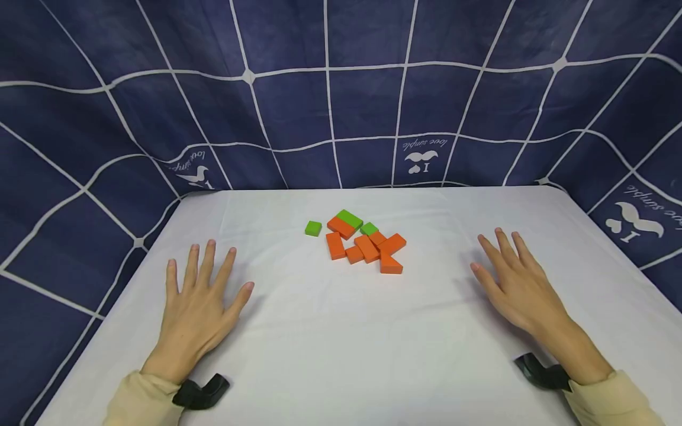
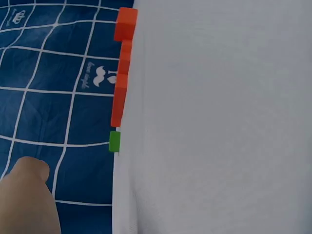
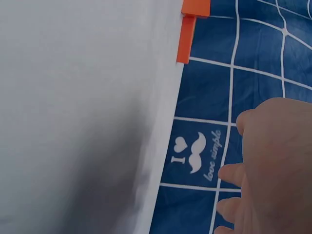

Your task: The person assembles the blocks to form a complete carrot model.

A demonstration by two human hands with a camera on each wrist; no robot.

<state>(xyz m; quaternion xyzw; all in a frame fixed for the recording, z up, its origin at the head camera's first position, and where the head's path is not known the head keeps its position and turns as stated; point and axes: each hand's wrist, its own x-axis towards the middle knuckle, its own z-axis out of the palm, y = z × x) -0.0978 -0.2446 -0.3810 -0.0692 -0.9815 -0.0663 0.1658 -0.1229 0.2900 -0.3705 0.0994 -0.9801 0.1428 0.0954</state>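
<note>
My left hand (image 1: 196, 313) is at the left of the white table, palm down, its fingers straight and spread. On the other side my right hand (image 1: 519, 287) has its fingers stretched forward, and it holds nothing. Between the hands, toward the back, lies a loose cluster of orange blocks (image 1: 335, 245) and green blocks (image 1: 350, 219). One small green block (image 1: 313, 228) sits a little apart at the cluster's left. A triangular orange block (image 1: 391, 263) is at the near right of the group. Orange blocks (image 2: 120, 100) also show in the left wrist view, away from the thumb.
A white cloth (image 1: 341, 343) covers the table. Dark blue fabric (image 1: 288, 106) with white grid lines hangs behind it and at both sides. Black straps (image 1: 201, 393) are on the wrists, next to pale sleeves (image 1: 144, 399).
</note>
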